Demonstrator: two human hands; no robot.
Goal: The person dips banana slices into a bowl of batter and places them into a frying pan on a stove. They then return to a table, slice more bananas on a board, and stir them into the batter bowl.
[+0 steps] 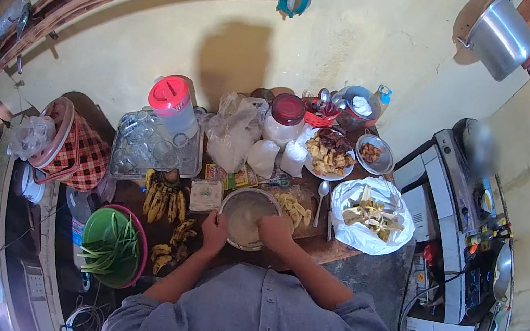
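A metal bowl (pixel 225 205) with a pale, batter-like mix inside stands at the front of the table. My left hand (pixel 214 228) grips its left rim. Over the right side of the bowl, my right hand (pixel 274 231) is closed, with its fingers down toward the mix; whatever they hold is hidden. Peeled banana pieces (pixel 292 209) lie on the table just behind my right hand. To the right are a spoon (pixel 321 199) and a knife (pixel 330 226). A white, square-looking packet (pixel 205 195) sits behind my left hand.
Unpeeled bananas (pixel 165 205) lie at left, near a tray of glasses (pixel 197 162). A plate of fried pieces (pixel 338 176) and a white bag with peels (pixel 401 239) are at right. A green basin (pixel 99 229) stands lower left; a stove (pixel 451 150) is far right.
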